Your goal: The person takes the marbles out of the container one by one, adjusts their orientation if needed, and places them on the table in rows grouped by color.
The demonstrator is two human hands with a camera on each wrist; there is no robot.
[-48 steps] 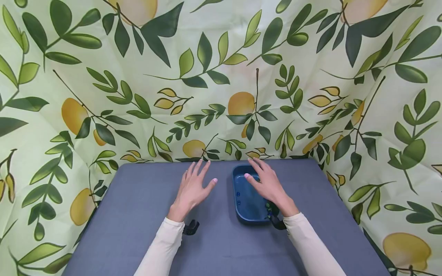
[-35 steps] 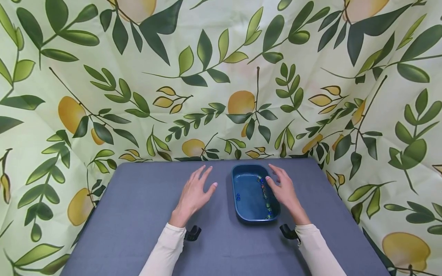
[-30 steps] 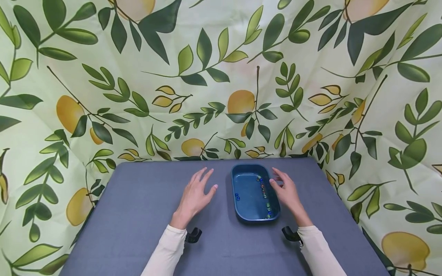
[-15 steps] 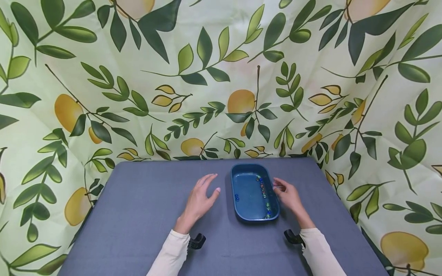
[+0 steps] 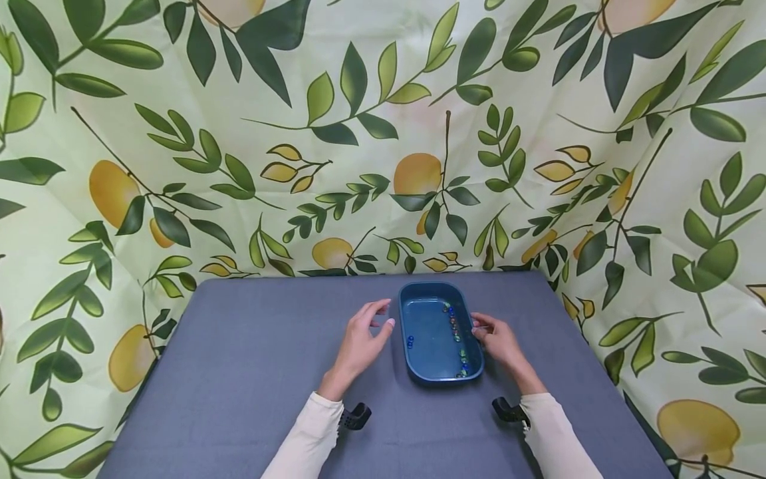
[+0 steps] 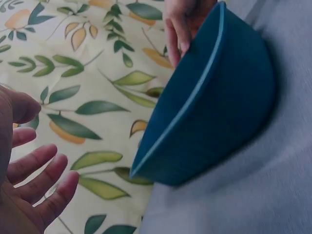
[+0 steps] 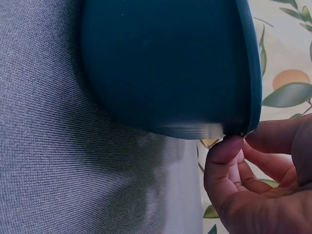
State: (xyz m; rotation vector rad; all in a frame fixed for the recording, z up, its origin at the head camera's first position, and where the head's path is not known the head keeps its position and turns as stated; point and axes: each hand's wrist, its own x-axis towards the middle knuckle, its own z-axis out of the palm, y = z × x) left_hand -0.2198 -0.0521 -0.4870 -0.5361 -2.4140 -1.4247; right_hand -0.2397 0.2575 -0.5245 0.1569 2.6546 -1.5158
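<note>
A dark blue plastic tub with rounded corners stands on the table. Inside, several small glass marbles lie in a line along its right wall, and a couple of blue marbles rest near the left wall. My right hand is at the tub's right side; in the right wrist view its thumb and finger pinch the rim. To the left of the tub is my left hand, fingers loosely spread and holding nothing, apart from the rim in the left wrist view.
Grey cloth covers the table. A patterned curtain with leaves and fruit hangs behind and along both sides. Black wrist cameras sit under both sleeves.
My right hand has gone from above the tub to its right rim, uncovering the marbles. My left hand has shifted right, closer to the tub's left side. The tub stays in place.
</note>
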